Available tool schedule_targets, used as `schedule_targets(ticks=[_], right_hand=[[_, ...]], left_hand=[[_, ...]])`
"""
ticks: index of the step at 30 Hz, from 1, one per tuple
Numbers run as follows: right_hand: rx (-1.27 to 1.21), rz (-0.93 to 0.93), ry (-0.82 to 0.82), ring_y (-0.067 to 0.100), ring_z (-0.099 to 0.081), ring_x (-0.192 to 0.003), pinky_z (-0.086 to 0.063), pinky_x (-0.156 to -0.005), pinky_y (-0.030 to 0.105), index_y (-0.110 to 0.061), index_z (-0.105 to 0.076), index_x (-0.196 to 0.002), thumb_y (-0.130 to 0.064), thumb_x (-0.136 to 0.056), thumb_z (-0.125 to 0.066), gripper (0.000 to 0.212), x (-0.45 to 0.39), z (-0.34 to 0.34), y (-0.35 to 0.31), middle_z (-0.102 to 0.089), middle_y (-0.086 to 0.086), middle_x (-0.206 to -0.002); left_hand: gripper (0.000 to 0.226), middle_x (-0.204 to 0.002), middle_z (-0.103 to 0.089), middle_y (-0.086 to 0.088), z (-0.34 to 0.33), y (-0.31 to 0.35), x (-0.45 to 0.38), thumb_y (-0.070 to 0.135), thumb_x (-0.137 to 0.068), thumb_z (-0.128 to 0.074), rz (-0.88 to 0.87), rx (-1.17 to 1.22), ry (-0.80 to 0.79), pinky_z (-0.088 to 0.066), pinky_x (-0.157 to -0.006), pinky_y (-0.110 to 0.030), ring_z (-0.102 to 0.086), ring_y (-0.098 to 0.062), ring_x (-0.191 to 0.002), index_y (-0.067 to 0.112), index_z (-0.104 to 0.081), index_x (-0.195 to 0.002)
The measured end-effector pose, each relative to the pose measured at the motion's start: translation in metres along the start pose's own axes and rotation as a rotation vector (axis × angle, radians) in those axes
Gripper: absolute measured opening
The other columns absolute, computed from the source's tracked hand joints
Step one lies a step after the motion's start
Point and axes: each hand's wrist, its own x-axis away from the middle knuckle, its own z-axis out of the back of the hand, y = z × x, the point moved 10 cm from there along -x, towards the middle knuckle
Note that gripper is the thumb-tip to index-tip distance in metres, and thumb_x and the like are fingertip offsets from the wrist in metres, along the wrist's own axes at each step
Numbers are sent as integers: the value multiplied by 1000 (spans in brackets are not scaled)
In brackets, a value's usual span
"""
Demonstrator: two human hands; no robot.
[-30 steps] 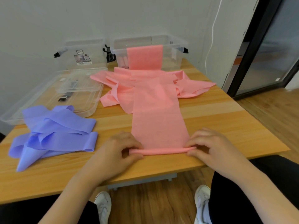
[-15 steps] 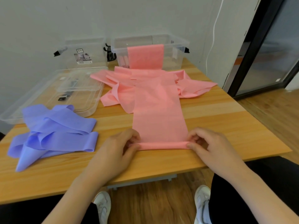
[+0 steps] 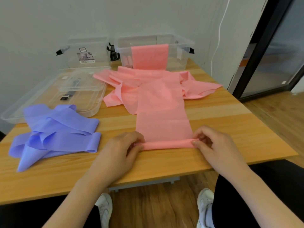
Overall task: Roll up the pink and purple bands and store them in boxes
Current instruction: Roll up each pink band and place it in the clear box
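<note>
Far to the left of your left hand [image 3: 118, 150], the purple band [image 3: 56, 132] lies in a loose, unrolled heap on the wooden table [image 3: 230, 129]. Beyond that heap, away from you, rests a clear lid [image 3: 54, 99], and behind the lid stands a clear box with a label [image 3: 85, 55] against the wall. Your left hand rests on the table with its fingers curled over the left end of the roll [image 3: 167, 144], pinching it. The roll is the near end of the pink band [image 3: 162, 112], wound into a thin tube lying crosswise between your two hands. From the roll the pink band runs flat away from you, crosses a crumpled pile of its own length, and climbs over the front wall of the right clear box [image 3: 181, 51], well beyond both hands. Small pink rolls [image 3: 128, 61] are visible inside that box. Your right hand [image 3: 215, 145] grips the right end of the roll, thumb in front and fingers curled over the top.
</note>
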Motion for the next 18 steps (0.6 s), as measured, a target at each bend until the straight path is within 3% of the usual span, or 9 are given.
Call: schedule_targets(ticks=[5, 11, 14, 18], right_hand=[[68, 52, -57, -1, -45, -90, -27, -81, 0, -31, -61, -87, -23, -76, -72, 17, -1, -5, -6, -51, -22, -89], [-15, 10, -11, -4, -51, -82, -35, -67, 5, -28, -57, -78, -13, -83, -65, 18, 1, 0, -4, -57, -17, -78], [9, 7, -23, -4, -49, -82, -34, -66, 6, -26, -56, -77, -13, -86, -60, 16, 2, -3, -1, -56, -15, -78], [54, 64, -28, 0, -47, -84, -32, -76, 6, -27, -55, -77, -11, -88, -56, 19, 3, -4, -5, -53, -16, -82]], left_hand=[[29, -93, -56, 13, -4, 1, -3, 42, -78, -58, -18, -41, -32, -38, -76, -7, -49, 1, -86, 20, -71, -92], [21, -81, -60, 19, 4, -1, -1, 29, -81, -57, 16, 50, 41, -36, -71, 0, -53, 8, -81, 20, -67, -97], [26, -83, -64, 16, 1, 9, -1, 35, -82, -53, -53, 79, -4, -37, -74, 0, -52, 15, -81, 17, -70, -88], [31, -92, -57, 19, -6, 8, -1, 47, -75, -56, -68, 82, -59, -37, -73, -3, -52, 7, -84, 23, -71, -87]])
